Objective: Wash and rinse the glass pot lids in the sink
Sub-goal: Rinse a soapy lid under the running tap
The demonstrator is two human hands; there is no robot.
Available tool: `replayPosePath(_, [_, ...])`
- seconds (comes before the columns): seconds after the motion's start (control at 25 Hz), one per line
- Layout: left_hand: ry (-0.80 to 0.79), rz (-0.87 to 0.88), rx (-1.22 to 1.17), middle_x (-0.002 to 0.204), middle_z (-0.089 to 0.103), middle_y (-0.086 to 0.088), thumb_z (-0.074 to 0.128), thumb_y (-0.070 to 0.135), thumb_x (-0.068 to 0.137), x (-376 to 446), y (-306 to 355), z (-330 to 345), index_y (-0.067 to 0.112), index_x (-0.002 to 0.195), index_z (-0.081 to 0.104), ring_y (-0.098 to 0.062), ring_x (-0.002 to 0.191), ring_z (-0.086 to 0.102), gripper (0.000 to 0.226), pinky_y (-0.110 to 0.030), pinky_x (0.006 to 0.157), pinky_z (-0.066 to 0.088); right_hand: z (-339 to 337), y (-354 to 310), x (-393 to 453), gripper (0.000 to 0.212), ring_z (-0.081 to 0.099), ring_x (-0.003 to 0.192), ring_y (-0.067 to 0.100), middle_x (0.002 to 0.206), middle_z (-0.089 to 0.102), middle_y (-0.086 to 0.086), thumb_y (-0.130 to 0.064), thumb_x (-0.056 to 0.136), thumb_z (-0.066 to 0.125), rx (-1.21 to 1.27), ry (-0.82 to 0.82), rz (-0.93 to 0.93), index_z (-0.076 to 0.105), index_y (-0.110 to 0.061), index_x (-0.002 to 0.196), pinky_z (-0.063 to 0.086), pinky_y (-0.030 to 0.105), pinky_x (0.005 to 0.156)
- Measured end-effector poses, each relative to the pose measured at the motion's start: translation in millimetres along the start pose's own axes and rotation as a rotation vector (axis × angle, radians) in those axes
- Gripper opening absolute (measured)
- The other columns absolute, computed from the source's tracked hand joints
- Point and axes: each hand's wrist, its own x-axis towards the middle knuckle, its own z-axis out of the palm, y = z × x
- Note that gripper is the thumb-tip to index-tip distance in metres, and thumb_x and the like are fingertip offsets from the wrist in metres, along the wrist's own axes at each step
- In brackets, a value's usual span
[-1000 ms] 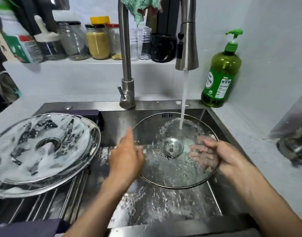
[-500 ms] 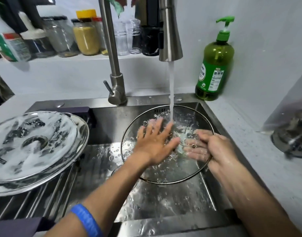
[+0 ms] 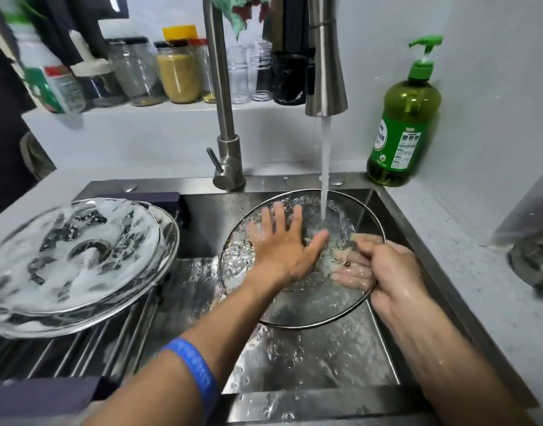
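Water point(image 3: 325, 167) from the faucet point(image 3: 325, 72) strikes a glass lid point(image 3: 298, 305) tilted in the sink point(image 3: 417, 241) — left hand point(image 3: 282, 244) flat on it, right hand point(image 3: 384, 269) gripping its rim — soapy lids point(image 3: 76, 259) stacked left of the faucet.

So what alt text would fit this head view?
Under the running tap, the left hand rubs flat on a glass lid that the right hand grips by the rim over the sink. Soapy lids wait on the left rack.
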Motion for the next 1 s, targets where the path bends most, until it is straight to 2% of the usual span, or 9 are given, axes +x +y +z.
replayPosePath(0.08, [0.036, 0.184, -0.07, 0.161, -0.023, -0.001, 0.011, 0.064, 0.099, 1.6, 41.2, 2.8, 0.037, 0.156, -0.01, -0.025, 0.148, -0.024, 0.066, -0.054, 0.115, -0.015, 1.5, 2.3, -4.1, 0.017, 0.049, 0.029, 0.017, 0.047, 0.058, 0.009, -0.002, 0.098, 0.048, 0.033, -0.01, 0.017, 0.059, -0.006, 0.085, 0.043, 0.025, 0.03])
replayPosePath(0.16, [-0.001, 0.383, -0.068, 0.164, -0.016, 0.001, 0.013, 0.057, 0.102, -10.3, 52.2, 12.7, 0.04, 0.157, -0.004, -0.022, 0.151, -0.017, 0.059, -0.045, 0.118, -0.015, -5.1, 1.1, -2.4, 0.021, 0.038, 0.024, 0.01, 0.039, 0.05, 0.004, -0.001, 0.099, 0.048, 0.045, 0.009, 0.033, 0.057, -0.007, 0.081, 0.033, 0.016, 0.031])
replayPosePath(0.28, [-0.073, 0.499, -0.013, 0.164, -0.015, 0.008, 0.006, 0.073, 0.092, -27.3, 11.3, 19.4, 0.05, 0.153, -0.005, -0.016, 0.149, -0.018, 0.066, -0.039, 0.112, -0.02, -14.5, 1.1, 5.5, 0.02, 0.052, 0.034, 0.019, 0.052, 0.065, 0.011, -0.002, 0.1, 0.047, 0.031, 0.009, 0.033, 0.062, -0.007, 0.087, 0.044, 0.027, 0.039])
replayPosePath(0.4, [-0.065, 0.175, 0.101, 0.163, -0.021, 0.005, 0.001, 0.08, 0.087, -16.3, -24.9, 5.6, 0.048, 0.153, -0.009, -0.023, 0.149, -0.022, 0.074, -0.046, 0.108, -0.024, -6.7, 4.2, 6.3, 0.016, 0.07, 0.053, 0.037, 0.074, 0.073, 0.023, -0.005, 0.101, 0.047, 0.0, -0.01, 0.046, 0.063, -0.005, 0.098, 0.059, 0.046, 0.047])
replayPosePath(0.52, [0.025, -0.049, 0.087, 0.161, -0.024, -0.004, 0.003, 0.074, 0.092, 5.0, 6.3, 0.0, 0.035, 0.156, -0.011, -0.031, 0.149, -0.021, 0.077, -0.053, 0.107, -0.023, 0.9, 5.7, 3.9, 0.013, 0.066, 0.043, 0.031, 0.066, 0.072, 0.02, -0.005, 0.1, 0.049, 0.02, -0.013, 0.026, 0.062, -0.005, 0.097, 0.055, 0.037, 0.037])
replayPosePath(0.68, [-0.031, 0.336, -0.028, 0.165, -0.016, -0.001, 0.015, 0.056, 0.103, 3.4, 61.1, 10.0, 0.037, 0.158, -0.002, -0.026, 0.152, -0.015, 0.06, -0.048, 0.117, -0.017, -8.2, 2.8, 7.2, 0.021, 0.042, 0.027, 0.01, 0.04, 0.053, 0.002, -0.003, 0.099, 0.05, 0.065, 0.036, 0.003, 0.059, -0.009, 0.081, 0.042, 0.023, 0.032])
replayPosePath(0.8, [-0.076, 0.568, -0.015, 0.166, -0.012, 0.006, 0.014, 0.064, 0.099, -20.0, 28.3, 10.6, 0.045, 0.156, 0.0, -0.015, 0.151, -0.016, 0.062, -0.036, 0.112, -0.019, -17.8, -2.4, 11.3, 0.017, 0.054, 0.034, 0.014, 0.049, 0.064, 0.003, -0.006, 0.098, 0.051, 0.054, 0.061, -0.011, 0.064, -0.011, 0.089, 0.045, 0.022, 0.034])
replayPosePath(0.88, [-0.065, 0.477, 0.024, 0.163, -0.02, 0.009, 0.008, 0.077, 0.09, -36.4, -8.9, 12.4, 0.052, 0.152, -0.006, -0.015, 0.15, -0.021, 0.068, -0.038, 0.114, -0.022, -19.9, -4.3, 11.1, 0.021, 0.068, 0.046, 0.025, 0.063, 0.073, 0.011, -0.006, 0.099, 0.047, 0.056, 0.05, -0.03, 0.066, -0.01, 0.093, 0.051, 0.027, 0.037])
replayPosePath(1.0, [0.111, 0.027, -0.063, 0.163, -0.022, 0.007, 0.029, 0.072, 0.094, -41.6, -38.6, 7.9, 0.042, 0.155, -0.01, -0.019, 0.151, -0.018, 0.078, -0.049, 0.122, -0.009, -15.8, -2.3, 8.7, 0.02, 0.072, 0.058, 0.035, 0.075, 0.074, 0.02, -0.008, 0.102, 0.045, 0.063, 0.031, -0.061, 0.066, -0.009, 0.102, 0.056, 0.034, 0.042])
